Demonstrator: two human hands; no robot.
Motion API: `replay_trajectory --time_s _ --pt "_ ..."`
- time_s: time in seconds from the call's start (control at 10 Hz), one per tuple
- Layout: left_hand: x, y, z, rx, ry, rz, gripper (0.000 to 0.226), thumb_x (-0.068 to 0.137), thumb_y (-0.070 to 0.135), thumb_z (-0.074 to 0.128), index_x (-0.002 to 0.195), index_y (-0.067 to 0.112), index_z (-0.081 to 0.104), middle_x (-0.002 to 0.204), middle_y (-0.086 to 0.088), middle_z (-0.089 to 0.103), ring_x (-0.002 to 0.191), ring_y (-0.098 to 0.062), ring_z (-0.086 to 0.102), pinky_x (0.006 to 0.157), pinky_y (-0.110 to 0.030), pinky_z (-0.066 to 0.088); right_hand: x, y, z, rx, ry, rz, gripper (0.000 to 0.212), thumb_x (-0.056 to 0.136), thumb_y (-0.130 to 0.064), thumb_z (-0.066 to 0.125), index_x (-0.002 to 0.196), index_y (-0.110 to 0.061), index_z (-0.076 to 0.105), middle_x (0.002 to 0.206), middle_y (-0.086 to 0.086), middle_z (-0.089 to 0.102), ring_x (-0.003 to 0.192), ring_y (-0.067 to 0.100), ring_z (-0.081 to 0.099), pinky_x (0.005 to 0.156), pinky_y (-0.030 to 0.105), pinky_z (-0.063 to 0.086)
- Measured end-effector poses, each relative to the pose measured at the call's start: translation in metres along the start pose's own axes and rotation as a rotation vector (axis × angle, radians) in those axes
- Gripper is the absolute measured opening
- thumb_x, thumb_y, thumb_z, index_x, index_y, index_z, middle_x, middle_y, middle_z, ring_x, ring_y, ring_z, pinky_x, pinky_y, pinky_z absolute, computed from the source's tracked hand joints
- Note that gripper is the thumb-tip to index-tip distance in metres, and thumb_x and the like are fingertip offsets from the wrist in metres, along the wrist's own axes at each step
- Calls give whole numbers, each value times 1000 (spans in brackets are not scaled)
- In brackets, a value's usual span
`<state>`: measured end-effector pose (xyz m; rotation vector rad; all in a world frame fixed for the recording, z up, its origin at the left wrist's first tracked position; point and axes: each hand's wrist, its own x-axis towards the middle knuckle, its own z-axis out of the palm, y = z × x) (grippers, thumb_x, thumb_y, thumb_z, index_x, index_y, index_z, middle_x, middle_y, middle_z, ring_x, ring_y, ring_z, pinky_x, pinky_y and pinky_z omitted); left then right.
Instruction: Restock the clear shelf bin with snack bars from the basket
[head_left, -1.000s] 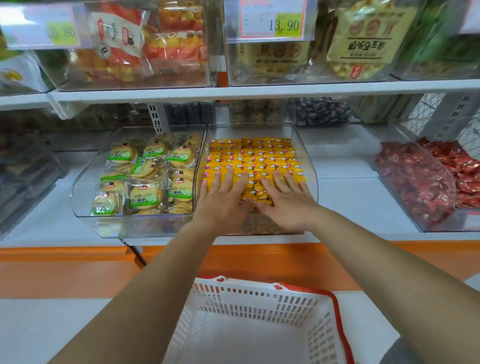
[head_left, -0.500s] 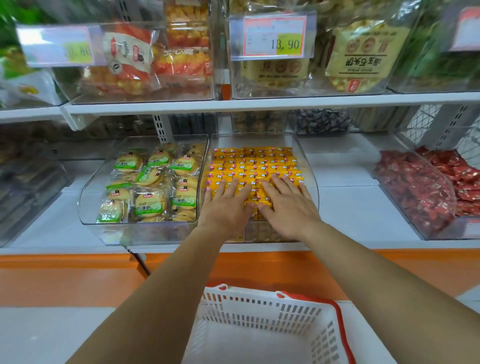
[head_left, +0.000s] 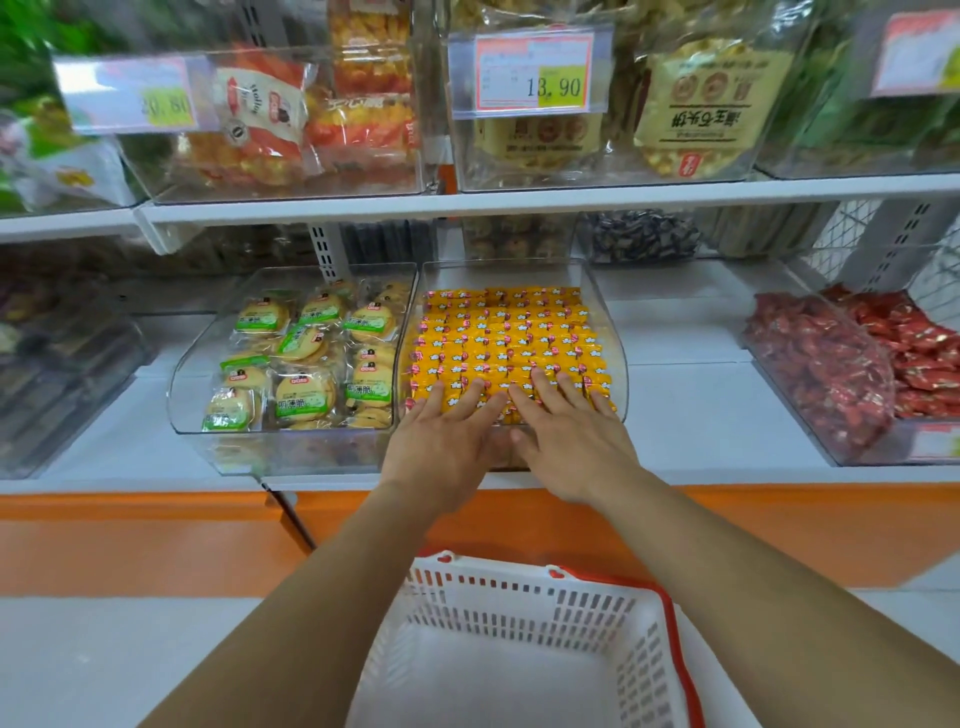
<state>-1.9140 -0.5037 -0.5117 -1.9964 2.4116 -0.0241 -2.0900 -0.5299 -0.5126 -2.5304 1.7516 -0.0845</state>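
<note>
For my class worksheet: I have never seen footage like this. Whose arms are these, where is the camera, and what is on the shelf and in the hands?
There is no machine here: a person wears a camera on the head, so you look forward and down along their two bare arms. The left hand and right hand lie flat, fingers straight, on rows of yellow-wrapped snack bars in a clear plastic shelf bin; neither hand holds anything. To its left sits a clear bin of round green-labelled biscuits. Below stands a white slotted plastic basket with a red handle; the part in view shows no bars.
</note>
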Motion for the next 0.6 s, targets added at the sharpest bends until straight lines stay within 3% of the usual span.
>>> replay_trajectory --time_s 0.2,0.3,0.4,0.5,0.6 --pt "5 1 -17 80 -180 31 61 108 40 36 162 39 8 173 5 -6 158 -39 -3 126 -58 16 -3 -3 -13 -15 -76 -6 65 104 -51 30 158 -39 -5 167 -4 -14 154 24 -12 124 52 2" --pt "4 2 -36 -24 -227 4 57 109 37 37 162 38 15 173 5 5 157 -38 4 123 -59 24 -3 -1 -29 24 -194 -24 71 102 -52 38 158 -39 -5 167 -3 -15 154 25 -10 123 52 4" --pt "-7 -3 -55 -164 -149 -17 53 107 46 41 158 36 30 164 2 37 147 -30 36 112 -48 40 -5 -1 -49 -4 -201 -39 74 98 -60 39 159 -35 6 168 -1 0 154 28 5 122 52 15" --pt "-22 -11 -77 -184 -57 -4 52 105 50 43 154 33 40 151 -1 54 132 -25 54 102 -41 48 -19 -7 -73 -93 -69 -80 59 96 -57 45 149 -31 37 154 0 42 139 28 40 111 48 37" --pt "-62 -34 -97 -157 53 45 55 100 59 45 152 38 41 149 5 55 128 -16 56 94 -34 52 -51 -1 -98 -25 84 -134 50 96 -56 46 139 -32 52 139 -6 58 127 22 53 102 43 45"
